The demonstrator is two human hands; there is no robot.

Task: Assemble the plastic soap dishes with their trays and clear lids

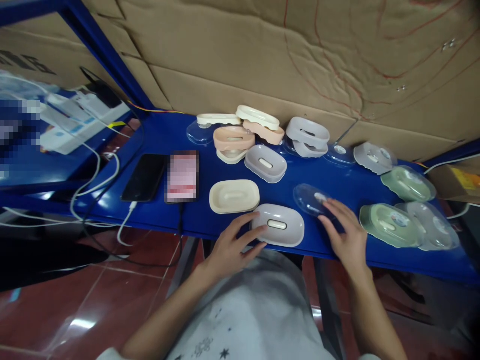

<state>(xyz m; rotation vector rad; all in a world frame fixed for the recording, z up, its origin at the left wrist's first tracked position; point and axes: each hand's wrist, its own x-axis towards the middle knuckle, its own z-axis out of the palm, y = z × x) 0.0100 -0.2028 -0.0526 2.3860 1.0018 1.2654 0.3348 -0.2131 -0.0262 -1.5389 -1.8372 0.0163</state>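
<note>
My left hand (238, 246) rests with fingers apart on the left end of a grey oval soap dish (294, 226) at the table's front edge. A cream oval dish (234, 196) lies just behind it. My right hand (345, 232) has thumb and fingers at the right end of a clear plastic lid (309, 199) with a white label. The fingertips touch the lid; the thumb is in front of it. Another grey soap dish (265, 164) with a cream oval centre sits farther back.
Peach dishes (234, 137), cream dishes (258, 116) and grey dishes (308, 131) are stacked along the cardboard wall. Lidded green dishes (393, 225) stand at right. Two phones, one a black phone (144, 177), lie at left with white cables (99, 170) by the table edge.
</note>
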